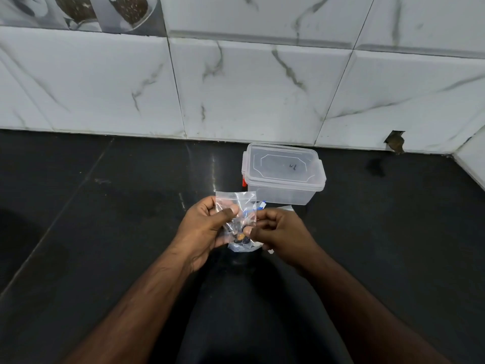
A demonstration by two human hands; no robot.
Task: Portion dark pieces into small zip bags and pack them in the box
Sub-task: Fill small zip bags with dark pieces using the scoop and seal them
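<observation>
We're looking down at our two hands meeting over a dark, glossy table (105,206), right in front of a marbled white tile wall (262,88). The left hand (207,229) has its fingers curled round a small clear zip bag (237,206), thumb pressed across the front of it, holding it upright with the zip edge at the top. Down in the bottom of that bag we can see a little cluster of dark pieces (240,239), with one paler, orange-brown bit among them. The right hand (278,232) comes in from the other side, fingers curled and pinching the bag's right edge, roughly level with the pieces; whether it also has a piece between its fingertips we can't tell.

Just beyond the hands, close to the wall, sits the clear plastic box (284,177). Its lid is on, a small dark scribble shows on top, and a red clip shows at its left end. Between the box and the right hand, something pale and flat with a touch of blue (262,204) peeks out from behind the bag; we can't make out what it is. Off to the right, low on the wall, there's a chipped hole in the tile (395,141).
</observation>
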